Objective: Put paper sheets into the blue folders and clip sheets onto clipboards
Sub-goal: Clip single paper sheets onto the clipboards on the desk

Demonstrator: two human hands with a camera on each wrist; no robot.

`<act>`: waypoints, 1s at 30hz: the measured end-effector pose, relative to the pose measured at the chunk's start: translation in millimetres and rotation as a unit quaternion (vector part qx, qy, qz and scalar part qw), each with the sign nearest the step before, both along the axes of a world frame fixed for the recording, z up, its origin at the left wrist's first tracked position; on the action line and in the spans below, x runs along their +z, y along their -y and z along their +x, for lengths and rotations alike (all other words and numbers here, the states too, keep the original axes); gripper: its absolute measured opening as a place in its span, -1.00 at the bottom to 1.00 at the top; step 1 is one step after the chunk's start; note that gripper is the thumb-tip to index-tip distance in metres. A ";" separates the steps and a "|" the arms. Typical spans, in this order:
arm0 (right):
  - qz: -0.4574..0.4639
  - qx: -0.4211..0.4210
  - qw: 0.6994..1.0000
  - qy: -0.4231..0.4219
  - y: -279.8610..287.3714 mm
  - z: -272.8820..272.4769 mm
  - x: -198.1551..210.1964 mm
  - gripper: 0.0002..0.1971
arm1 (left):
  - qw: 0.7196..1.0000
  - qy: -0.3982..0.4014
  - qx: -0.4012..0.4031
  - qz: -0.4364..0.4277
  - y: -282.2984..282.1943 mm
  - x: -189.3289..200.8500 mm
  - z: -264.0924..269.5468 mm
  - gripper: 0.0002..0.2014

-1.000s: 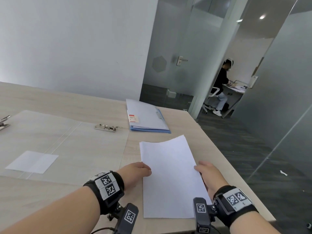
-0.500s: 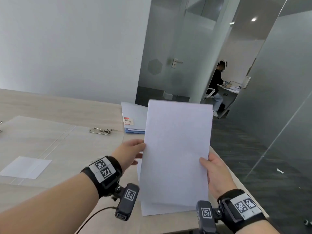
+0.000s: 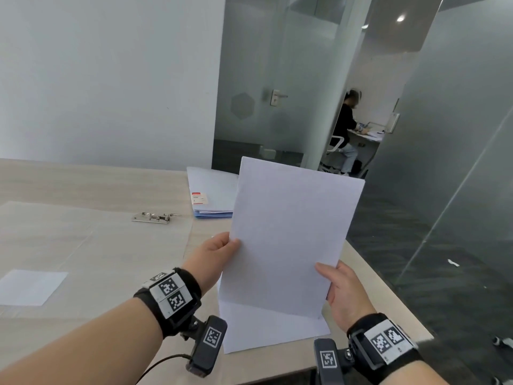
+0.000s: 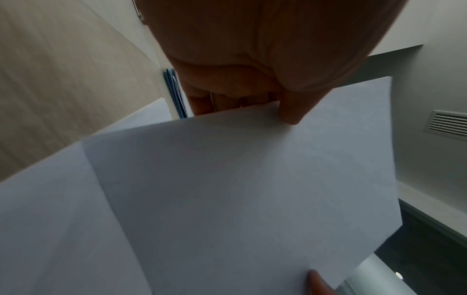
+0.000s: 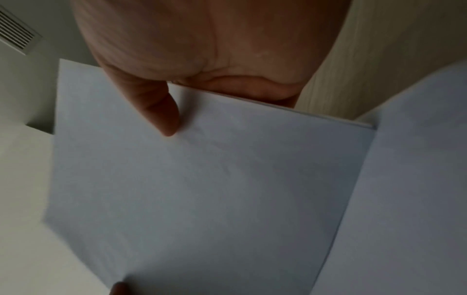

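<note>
I hold a thin stack of white paper sheets [image 3: 291, 240] upright above the table, its bottom edge standing on more white sheets [image 3: 266, 329] that lie flat near the front edge. My left hand [image 3: 219, 251] pinches the stack's left edge, thumb [image 4: 290, 111] on the near face. My right hand [image 3: 337, 284] pinches the right edge, thumb [image 5: 161, 115] on the near face. Blue folders [image 3: 211, 195] with a red-and-white label lie stacked behind the paper. A clear clipboard [image 3: 91, 245] with a metal clip [image 3: 152, 217] lies to the left.
A small white sheet [image 3: 30, 286] lies under the clear board at the left. The wooden table [image 3: 83, 182] ends just right of the paper, with dark carpet beyond. Glass partitions and a door stand behind; a seated person [image 3: 345, 126] works at a far desk.
Both hands gripped the top sheets lying flat, lifted them and stood them upright on the sheets left on the table. Since half a second ago the stack has tilted a little to the right.
</note>
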State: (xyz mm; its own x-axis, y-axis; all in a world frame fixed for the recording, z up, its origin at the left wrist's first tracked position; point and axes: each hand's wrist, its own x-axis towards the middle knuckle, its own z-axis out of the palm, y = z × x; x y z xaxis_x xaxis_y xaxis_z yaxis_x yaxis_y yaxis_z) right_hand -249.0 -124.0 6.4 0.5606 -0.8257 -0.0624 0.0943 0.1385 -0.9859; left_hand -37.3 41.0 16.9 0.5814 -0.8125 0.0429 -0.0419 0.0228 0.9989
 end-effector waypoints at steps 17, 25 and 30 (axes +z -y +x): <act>-0.055 0.071 0.993 -0.080 -42.7 50.9 4.0 -0.82 | 0.977 0.029 0.054 0.204 -83.3 17.0 75.9 -0.62; -0.043 0.113 0.988 -0.095 -76.1 100.2 4.3 -0.81 | 0.823 0.200 0.059 0.528 -185.1 2.2 164.5 -0.40; -0.035 0.139 0.985 -0.092 -102.4 134.8 10.9 -0.83 | 0.753 0.288 -0.033 0.591 -202.1 10.7 130.3 -0.33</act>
State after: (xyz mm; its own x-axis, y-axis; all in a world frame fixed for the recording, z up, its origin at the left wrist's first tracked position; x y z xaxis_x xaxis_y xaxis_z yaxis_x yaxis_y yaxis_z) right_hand -114.2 -21.6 17.2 0.7498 -0.6480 -0.1335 -0.1199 0.0653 -0.9906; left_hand 93.0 243.1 27.6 0.6996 -0.5074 -0.5031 -0.5131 -0.8468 0.1406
